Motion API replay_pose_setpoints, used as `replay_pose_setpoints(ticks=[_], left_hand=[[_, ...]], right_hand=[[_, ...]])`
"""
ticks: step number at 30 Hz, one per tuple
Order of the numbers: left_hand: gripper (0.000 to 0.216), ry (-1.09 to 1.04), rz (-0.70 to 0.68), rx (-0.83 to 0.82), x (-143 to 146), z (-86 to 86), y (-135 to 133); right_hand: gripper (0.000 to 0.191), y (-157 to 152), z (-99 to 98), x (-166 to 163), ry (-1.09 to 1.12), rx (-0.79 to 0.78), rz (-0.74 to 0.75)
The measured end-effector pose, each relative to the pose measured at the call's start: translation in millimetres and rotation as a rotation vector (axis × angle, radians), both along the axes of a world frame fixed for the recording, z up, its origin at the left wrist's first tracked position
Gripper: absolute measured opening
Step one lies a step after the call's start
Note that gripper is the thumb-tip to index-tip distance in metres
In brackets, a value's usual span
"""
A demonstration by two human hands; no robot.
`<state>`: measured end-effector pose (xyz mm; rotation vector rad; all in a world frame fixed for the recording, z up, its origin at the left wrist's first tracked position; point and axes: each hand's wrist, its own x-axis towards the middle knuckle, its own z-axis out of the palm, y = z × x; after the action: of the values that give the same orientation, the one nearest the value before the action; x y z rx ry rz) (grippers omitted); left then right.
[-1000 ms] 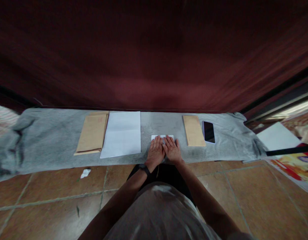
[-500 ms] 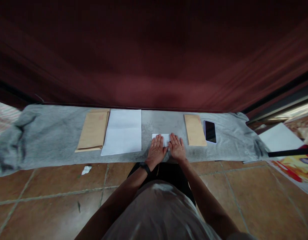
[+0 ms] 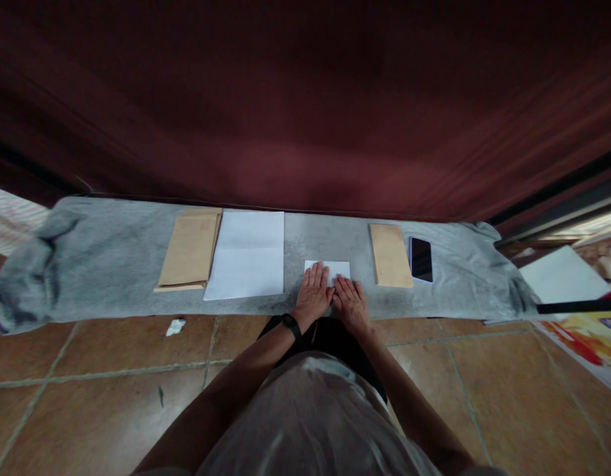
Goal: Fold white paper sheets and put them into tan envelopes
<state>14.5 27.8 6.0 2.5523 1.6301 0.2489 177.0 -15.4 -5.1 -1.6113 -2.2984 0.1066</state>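
Note:
A small folded sheet of white paper [image 3: 339, 267] lies flat on the grey cloth in front of me. My left hand [image 3: 313, 291] presses on its left part, fingers stretched out flat. On its lower right part rests my right hand [image 3: 351, 299], fingers also laid out flat, with the thumbs close together. Both hands cover the near side of the paper. A stack of larger white sheets [image 3: 248, 254] is to the left of my hands. Right of them lies a brown envelope [image 3: 391, 254].
A stack of brown envelopes [image 3: 189, 251] lies at the left, against the white sheets. A phone [image 3: 421, 259] sits beside the single envelope. The grey cloth [image 3: 112, 258] covers a narrow surface before a dark red upright panel [image 3: 295, 172]. A white scrap [image 3: 175, 326] lies on the tiled floor.
My right hand has slid a little down and toward me, exposing more of the folded paper's top right. The left hand stays pressed on it. The whole view has shifted slightly.

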Motion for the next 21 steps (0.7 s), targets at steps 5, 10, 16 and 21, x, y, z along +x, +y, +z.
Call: replay_pose_setpoints(ticks=[5, 10, 16, 21], left_hand=[[0.066, 0.010, 0.004, -0.002, 0.2, 3.5, -0.4], [0.066, 0.006, 0.010, -0.004, 0.0, 4.8, -0.7], [0.064, -0.010, 0.008, 0.001, -1.2, 4.2, -1.2], [0.062, -0.041, 0.003, 0.026, -3.7, 6.8, -0.7]], right_hand=[[0.053, -12.0, 1.7, 4.5, -0.022, -0.011, -0.025], [0.054, -16.2, 0.2, 11.2, -0.040, -0.013, -0.074], [0.054, -18.9, 2.0, 14.9, -0.050, -0.028, -0.066], [0.050, -27.8, 6.2, 17.5, -0.023, -0.016, -0.026]])
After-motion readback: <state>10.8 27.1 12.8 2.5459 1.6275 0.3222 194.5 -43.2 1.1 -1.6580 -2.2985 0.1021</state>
